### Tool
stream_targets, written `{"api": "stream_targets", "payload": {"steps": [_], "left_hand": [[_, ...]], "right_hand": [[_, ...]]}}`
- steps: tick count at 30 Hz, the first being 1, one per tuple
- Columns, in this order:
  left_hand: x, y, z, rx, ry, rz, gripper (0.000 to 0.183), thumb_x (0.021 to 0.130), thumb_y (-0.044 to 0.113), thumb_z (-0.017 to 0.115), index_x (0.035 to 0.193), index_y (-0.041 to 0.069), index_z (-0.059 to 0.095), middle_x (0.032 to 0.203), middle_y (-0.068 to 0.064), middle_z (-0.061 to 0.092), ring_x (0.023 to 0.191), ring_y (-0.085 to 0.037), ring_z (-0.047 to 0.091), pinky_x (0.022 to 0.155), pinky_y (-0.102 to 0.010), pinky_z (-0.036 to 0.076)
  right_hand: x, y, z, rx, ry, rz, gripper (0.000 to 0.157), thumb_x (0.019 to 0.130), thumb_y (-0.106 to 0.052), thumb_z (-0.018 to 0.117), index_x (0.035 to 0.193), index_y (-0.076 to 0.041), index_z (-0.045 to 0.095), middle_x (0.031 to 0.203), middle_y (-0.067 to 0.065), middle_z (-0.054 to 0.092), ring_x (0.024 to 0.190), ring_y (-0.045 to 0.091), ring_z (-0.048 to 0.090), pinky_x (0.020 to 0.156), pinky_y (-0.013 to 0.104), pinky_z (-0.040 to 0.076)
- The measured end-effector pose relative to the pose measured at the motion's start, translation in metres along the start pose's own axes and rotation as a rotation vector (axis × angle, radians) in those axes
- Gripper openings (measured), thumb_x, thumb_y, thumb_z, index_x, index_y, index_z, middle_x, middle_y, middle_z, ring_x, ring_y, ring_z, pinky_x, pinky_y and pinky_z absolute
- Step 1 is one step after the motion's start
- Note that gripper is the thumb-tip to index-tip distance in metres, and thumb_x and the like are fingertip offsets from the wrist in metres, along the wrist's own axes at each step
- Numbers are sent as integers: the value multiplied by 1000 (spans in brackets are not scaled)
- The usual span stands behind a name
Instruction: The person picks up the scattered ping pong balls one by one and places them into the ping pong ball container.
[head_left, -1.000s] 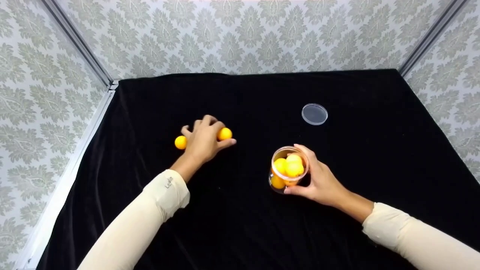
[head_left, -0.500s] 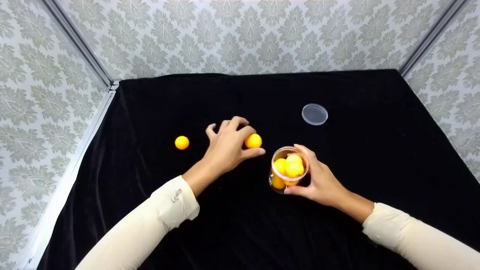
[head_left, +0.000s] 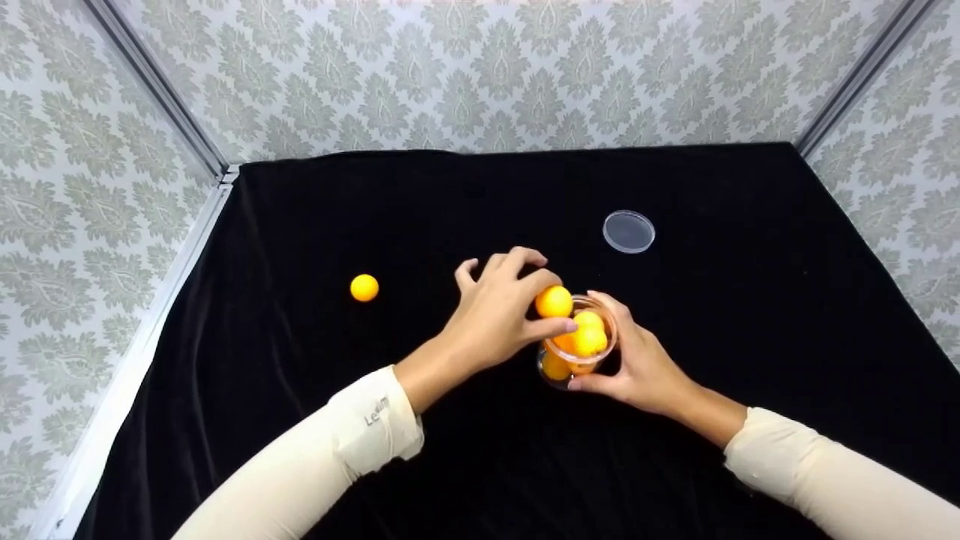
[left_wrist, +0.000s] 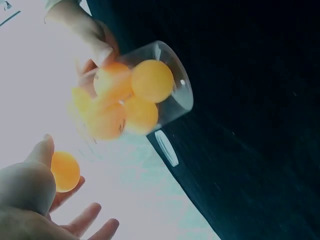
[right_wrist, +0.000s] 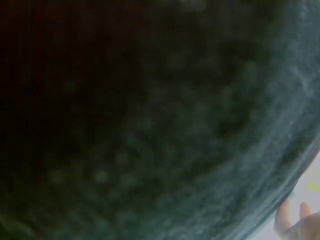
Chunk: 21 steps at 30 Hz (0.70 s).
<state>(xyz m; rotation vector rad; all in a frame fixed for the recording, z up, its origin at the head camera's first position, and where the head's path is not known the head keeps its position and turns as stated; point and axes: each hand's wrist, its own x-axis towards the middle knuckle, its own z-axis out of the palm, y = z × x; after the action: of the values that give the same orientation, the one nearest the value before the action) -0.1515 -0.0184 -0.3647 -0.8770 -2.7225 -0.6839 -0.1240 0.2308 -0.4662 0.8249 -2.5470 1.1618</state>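
Observation:
A clear plastic jar (left_wrist: 182, 92) with several orange ping-pong balls (left_wrist: 153, 81) in it stands on the black cloth. My right hand (head_left: 645, 367) grips the jar from its right side, thumb in front and fingers behind. Between thumb and index finger my left hand (head_left: 499, 311) pinches another orange ping-pong ball (head_left: 554, 301). In the head view that ball overlaps the left side of the jar's open rim. The left hand's other fingers are spread out. The right wrist view is mostly filled by dark cloth, with part of a hand (right_wrist: 300, 225) at the lower right corner.
One loose orange ball (head_left: 364, 288) lies on the black cloth (head_left: 450, 202) to the left. A round clear lid (head_left: 628, 231) lies flat behind the jar. Patterned panels (head_left: 480, 75) with metal framing stand around the table's back and sides.
My left hand has carried the pinched ball rightward from beside the loose ball to the jar's rim. My right hand and the jar have stayed in place.

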Motion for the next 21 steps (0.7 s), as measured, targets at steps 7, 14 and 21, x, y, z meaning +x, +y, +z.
{"api": "stream_targets", "payload": {"steps": [7, 14, 21], "left_hand": [[2, 8, 7, -5, -36, 9, 49, 86, 68, 66, 115, 29, 70, 139, 3, 54, 130, -23, 50, 108, -68, 24], [2, 11, 8, 3, -60, 9, 49, 86, 68, 66, 116, 29, 69, 140, 2, 53, 130, -24, 50, 108, -69, 24], [1, 9, 8, 0, -67, 5, 56, 84, 69, 67, 122, 28, 68, 140, 2, 53, 129, -24, 51, 107, -69, 25]], "right_hand": [[-1, 0, 1, -25, 8, -5, 113, 70, -43, 93, 159, -20, 27, 141, -1, 60, 125, 17, 62, 105, 42, 49], [0, -1, 0, -26, -4, -3, 114, 70, -44, 93, 159, -19, 26, 141, 1, 60, 124, 17, 63, 105, 41, 50], [-1, 0, 0, -24, -5, 1, 114, 69, -47, 92, 159, -18, 27, 143, -3, 59, 125, 15, 62, 108, 29, 46]]}}
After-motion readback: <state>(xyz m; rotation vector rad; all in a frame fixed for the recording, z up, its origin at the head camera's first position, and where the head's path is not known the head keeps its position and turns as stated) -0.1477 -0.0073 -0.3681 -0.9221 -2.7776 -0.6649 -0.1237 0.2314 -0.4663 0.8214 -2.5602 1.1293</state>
